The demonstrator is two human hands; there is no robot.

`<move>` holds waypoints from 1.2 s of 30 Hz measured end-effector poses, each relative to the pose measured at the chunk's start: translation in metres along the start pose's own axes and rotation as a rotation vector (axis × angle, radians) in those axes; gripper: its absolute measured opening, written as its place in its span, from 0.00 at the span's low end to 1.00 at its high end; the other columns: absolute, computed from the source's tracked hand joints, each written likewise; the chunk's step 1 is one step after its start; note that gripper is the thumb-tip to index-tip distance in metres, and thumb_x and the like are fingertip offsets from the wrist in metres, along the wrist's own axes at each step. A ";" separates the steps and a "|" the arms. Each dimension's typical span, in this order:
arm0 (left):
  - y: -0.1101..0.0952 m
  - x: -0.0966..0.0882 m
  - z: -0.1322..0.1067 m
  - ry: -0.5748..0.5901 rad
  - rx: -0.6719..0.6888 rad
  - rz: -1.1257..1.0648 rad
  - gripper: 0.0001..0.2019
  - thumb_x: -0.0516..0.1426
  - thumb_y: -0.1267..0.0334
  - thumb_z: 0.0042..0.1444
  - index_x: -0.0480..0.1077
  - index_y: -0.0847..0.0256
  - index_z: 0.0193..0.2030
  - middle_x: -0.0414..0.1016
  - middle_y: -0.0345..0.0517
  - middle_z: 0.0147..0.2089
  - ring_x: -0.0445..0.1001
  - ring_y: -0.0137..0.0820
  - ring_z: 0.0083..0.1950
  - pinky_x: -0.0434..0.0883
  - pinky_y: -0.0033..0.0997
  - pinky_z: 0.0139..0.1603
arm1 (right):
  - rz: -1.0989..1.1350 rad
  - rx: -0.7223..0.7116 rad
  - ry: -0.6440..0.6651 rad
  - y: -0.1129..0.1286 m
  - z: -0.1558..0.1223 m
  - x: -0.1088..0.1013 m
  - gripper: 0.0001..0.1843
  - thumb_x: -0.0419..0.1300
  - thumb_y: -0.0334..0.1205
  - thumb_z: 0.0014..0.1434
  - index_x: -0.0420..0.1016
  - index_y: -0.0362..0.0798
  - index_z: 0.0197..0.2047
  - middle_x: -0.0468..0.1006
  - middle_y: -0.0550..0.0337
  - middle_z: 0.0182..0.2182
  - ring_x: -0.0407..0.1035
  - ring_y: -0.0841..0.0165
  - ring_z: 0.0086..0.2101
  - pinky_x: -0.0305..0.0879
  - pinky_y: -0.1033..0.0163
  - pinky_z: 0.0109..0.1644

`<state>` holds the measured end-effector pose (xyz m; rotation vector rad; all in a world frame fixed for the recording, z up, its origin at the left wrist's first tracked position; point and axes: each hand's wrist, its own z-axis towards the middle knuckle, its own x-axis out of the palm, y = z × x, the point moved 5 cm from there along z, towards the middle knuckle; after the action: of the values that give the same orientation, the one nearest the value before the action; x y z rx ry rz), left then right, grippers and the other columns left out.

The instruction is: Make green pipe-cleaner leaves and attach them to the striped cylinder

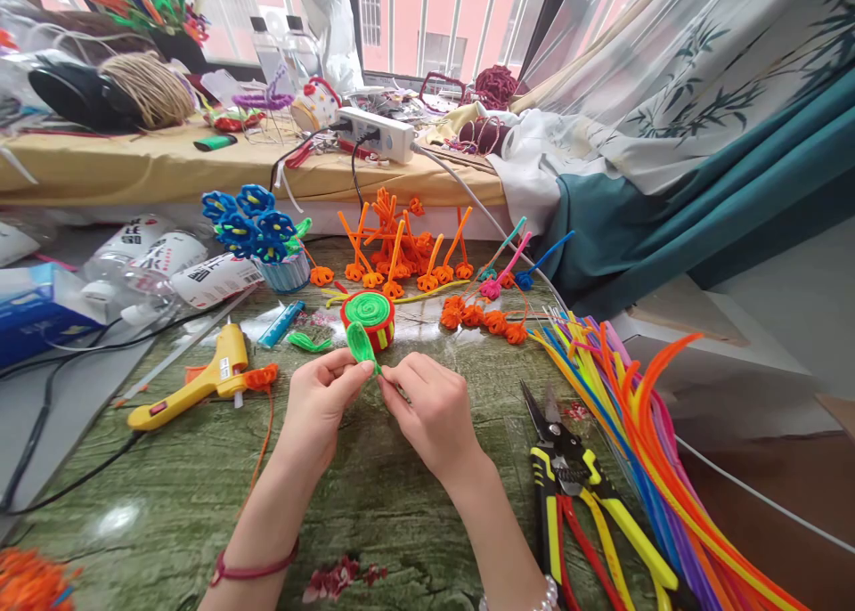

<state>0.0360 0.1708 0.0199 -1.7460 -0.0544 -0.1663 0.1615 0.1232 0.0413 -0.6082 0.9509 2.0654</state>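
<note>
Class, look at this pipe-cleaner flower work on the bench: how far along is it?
Done: orange pipe-cleaner flowers on stems stand in a heap, and blue flowers fill a cup. In hand: the left hand and right hand pinch a green pipe-cleaner loop beside a green-topped coil. Left: a bundle of long loose pipe cleaners lies at the right.
</note>
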 end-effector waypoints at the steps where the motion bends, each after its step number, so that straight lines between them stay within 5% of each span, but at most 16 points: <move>1: 0.001 0.000 0.000 -0.010 0.000 0.006 0.12 0.68 0.63 0.39 0.68 0.62 0.19 0.58 0.30 0.19 0.52 0.22 0.23 0.49 0.24 0.22 | -0.005 -0.007 0.013 0.000 0.000 0.001 0.18 0.51 0.34 0.70 0.72 0.46 0.28 0.71 0.59 0.24 0.63 0.67 0.27 0.53 0.61 0.31; 9: 0.006 0.005 -0.003 -0.089 -0.010 0.034 0.11 0.68 0.62 0.42 0.70 0.62 0.21 0.58 0.28 0.18 0.51 0.22 0.23 0.49 0.25 0.23 | 0.221 0.138 0.068 -0.008 -0.002 0.010 0.17 0.52 0.31 0.67 0.66 0.48 0.24 0.65 0.61 0.24 0.59 0.68 0.26 0.49 0.61 0.30; 16: -0.006 0.003 -0.003 0.123 -0.046 0.020 0.14 0.68 0.55 0.47 0.72 0.61 0.24 0.61 0.31 0.21 0.53 0.23 0.24 0.52 0.25 0.24 | 0.848 0.526 0.098 -0.019 -0.002 0.015 0.11 0.61 0.43 0.61 0.71 0.46 0.30 0.68 0.65 0.23 0.62 0.73 0.23 0.59 0.67 0.26; 20: -0.003 0.003 -0.003 0.257 -0.081 -0.027 0.15 0.67 0.50 0.49 0.75 0.61 0.27 0.59 0.32 0.20 0.54 0.24 0.25 0.56 0.24 0.26 | 1.188 0.667 0.152 -0.022 -0.005 0.021 0.14 0.65 0.49 0.57 0.73 0.46 0.30 0.67 0.70 0.18 0.59 0.76 0.18 0.55 0.69 0.21; 29: 0.004 0.013 -0.010 0.408 -0.100 -0.179 0.17 0.71 0.49 0.43 0.80 0.61 0.31 0.72 0.40 0.28 0.70 0.31 0.35 0.66 0.25 0.35 | 1.660 0.776 0.352 -0.012 -0.009 0.029 0.14 0.72 0.45 0.49 0.74 0.45 0.25 0.63 0.72 0.17 0.52 0.80 0.17 0.44 0.70 0.19; 36: -0.001 0.015 -0.012 0.397 -0.086 -0.235 0.18 0.73 0.48 0.38 0.79 0.61 0.25 0.73 0.38 0.23 0.71 0.26 0.25 0.67 0.25 0.29 | 1.795 0.845 0.456 -0.003 -0.012 0.034 0.14 0.74 0.44 0.46 0.78 0.43 0.26 0.65 0.70 0.16 0.50 0.82 0.16 0.43 0.71 0.19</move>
<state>0.0498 0.1584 0.0249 -1.7595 0.0387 -0.6923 0.1448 0.1305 0.0096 0.5831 3.1549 2.3036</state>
